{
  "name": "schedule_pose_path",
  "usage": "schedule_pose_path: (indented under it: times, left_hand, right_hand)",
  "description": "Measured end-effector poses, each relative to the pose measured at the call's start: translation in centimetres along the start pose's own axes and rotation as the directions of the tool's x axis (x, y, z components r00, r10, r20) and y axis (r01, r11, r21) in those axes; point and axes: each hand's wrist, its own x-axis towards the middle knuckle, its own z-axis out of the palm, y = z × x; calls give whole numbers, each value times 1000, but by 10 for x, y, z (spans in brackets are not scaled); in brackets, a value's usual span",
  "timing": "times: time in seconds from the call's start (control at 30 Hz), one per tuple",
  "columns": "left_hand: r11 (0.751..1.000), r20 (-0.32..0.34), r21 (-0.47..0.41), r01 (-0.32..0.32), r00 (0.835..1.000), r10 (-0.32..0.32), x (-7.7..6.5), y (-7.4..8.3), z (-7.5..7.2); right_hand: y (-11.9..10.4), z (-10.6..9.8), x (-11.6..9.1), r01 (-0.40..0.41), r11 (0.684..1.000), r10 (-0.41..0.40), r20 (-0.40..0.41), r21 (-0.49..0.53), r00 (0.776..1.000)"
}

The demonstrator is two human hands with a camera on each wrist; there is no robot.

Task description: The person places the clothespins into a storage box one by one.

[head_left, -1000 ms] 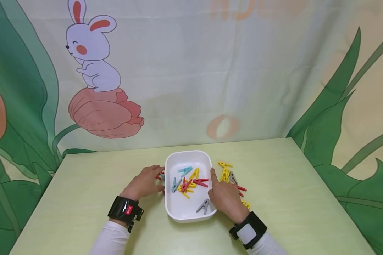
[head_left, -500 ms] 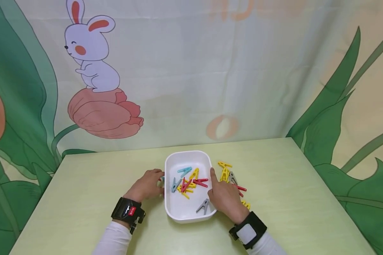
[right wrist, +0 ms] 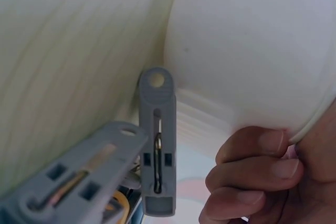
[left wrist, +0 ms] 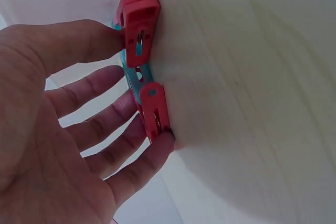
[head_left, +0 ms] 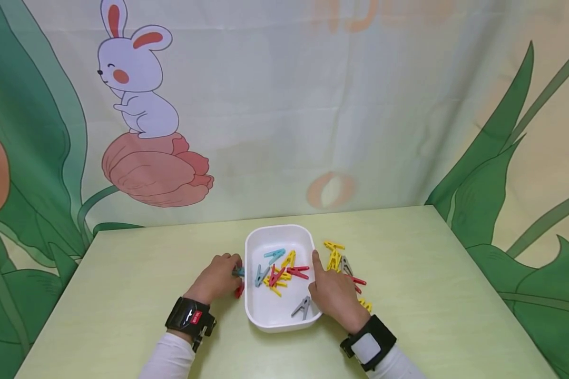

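A white plastic tub holds several blue, yellow, red and grey clothespins. At its left wall, my left hand reaches with fingers spread to a small group of clothespins. In the left wrist view, the thumb touches one red clothespin, fingertips lie by a blue clothespin, and the little finger touches another red clothespin. Any pinch is not plain. My right hand grips the tub's right rim, index finger stretched along it, other fingers curled outside. Grey clothespins stand close to the tub's wall.
Right of the tub lie loose clothespins: yellow ones, a grey one and red ones, partly hidden by the right hand. The pale green table ends at a printed cloth backdrop.
My left hand has shifted slightly and its fingers have drawn closer together; a blue and a red clothespin now show beside its fingertips. The right hand and the tub stay put.
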Motion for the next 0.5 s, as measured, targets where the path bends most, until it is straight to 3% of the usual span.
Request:
schedule_pose_path:
  times: [0.5]
  left_hand:
    - [1000,-31,-18,8,999,-8,-4,-6,-2]
  right_hand:
    - [2,0,-1,6,1000,-6,-6,-13,1000]
